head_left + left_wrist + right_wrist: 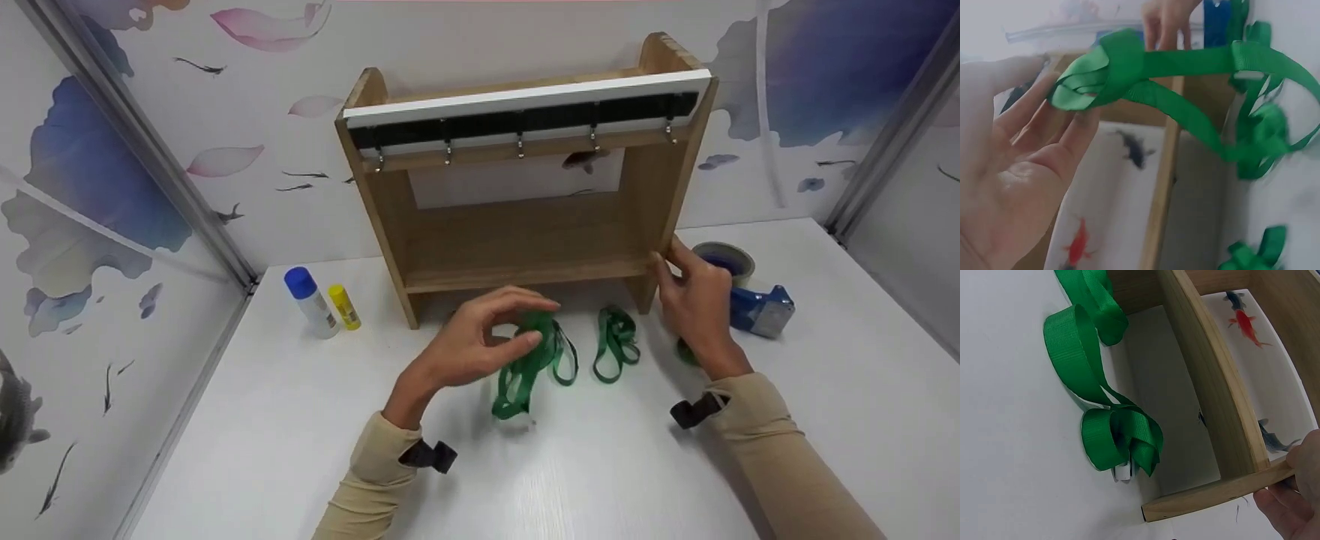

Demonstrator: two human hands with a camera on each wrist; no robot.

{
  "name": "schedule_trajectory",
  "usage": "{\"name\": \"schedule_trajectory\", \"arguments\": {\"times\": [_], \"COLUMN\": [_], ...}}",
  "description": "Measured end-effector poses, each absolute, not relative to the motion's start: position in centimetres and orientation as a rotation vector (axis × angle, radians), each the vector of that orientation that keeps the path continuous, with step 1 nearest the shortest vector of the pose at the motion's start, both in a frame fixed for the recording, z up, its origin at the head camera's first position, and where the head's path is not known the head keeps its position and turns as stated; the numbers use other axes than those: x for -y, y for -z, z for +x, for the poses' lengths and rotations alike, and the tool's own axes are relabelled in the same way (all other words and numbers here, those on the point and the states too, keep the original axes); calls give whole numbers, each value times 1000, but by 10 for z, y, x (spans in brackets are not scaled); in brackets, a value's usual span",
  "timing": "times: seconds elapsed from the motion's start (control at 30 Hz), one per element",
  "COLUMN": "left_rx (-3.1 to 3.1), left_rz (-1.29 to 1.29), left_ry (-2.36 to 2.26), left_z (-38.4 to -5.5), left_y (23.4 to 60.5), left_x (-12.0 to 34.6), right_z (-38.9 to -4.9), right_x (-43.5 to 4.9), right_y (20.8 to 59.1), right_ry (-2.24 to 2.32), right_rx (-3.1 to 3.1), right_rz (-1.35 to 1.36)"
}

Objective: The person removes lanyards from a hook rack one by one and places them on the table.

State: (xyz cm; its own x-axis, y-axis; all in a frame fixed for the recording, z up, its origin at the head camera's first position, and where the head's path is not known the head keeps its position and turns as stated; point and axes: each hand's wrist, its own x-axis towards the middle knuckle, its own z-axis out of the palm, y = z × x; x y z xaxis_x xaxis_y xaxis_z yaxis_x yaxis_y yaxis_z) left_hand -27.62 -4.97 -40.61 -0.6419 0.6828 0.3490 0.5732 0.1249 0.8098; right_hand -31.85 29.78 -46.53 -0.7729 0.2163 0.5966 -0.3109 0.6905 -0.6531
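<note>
My left hand holds a folded green lanyard between thumb and fingers, in front of a wooden rack. In the left wrist view the green strap trails from the fingertips in a long loop. My right hand pinches the lower front edge of the rack's right side panel. A row of metal hooks hangs from a black strip on the rack's white top rail. Another green lanyard lies bundled on the table before the rack, with a looped one beside the left hand.
Left of the rack stand a blue-capped bottle and a yellow glue stick. A tape roll and a blue tape dispenser are just beyond the right hand. Patterned walls enclose the white table.
</note>
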Motion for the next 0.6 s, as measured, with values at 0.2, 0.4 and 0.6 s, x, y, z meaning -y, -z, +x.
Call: {"name": "schedule_trajectory", "arguments": {"times": [0.2,0.4,0.6], "left_rx": [-2025,-2167,-2328], "left_rz": [1303,1213,1122], "left_ry": [-1282,-841,-525], "left_z": [-268,-265,-261], "left_y": [417,429,441], "left_x": [34,36,37], "right_z": [-320,-320,-319], "right_x": [-299,-298,-297], "right_y": [466,466,466], "right_ry": [-1009,-1012,-1011], "right_rx": [2226,2230,2235], "right_rz": [79,73,62]}}
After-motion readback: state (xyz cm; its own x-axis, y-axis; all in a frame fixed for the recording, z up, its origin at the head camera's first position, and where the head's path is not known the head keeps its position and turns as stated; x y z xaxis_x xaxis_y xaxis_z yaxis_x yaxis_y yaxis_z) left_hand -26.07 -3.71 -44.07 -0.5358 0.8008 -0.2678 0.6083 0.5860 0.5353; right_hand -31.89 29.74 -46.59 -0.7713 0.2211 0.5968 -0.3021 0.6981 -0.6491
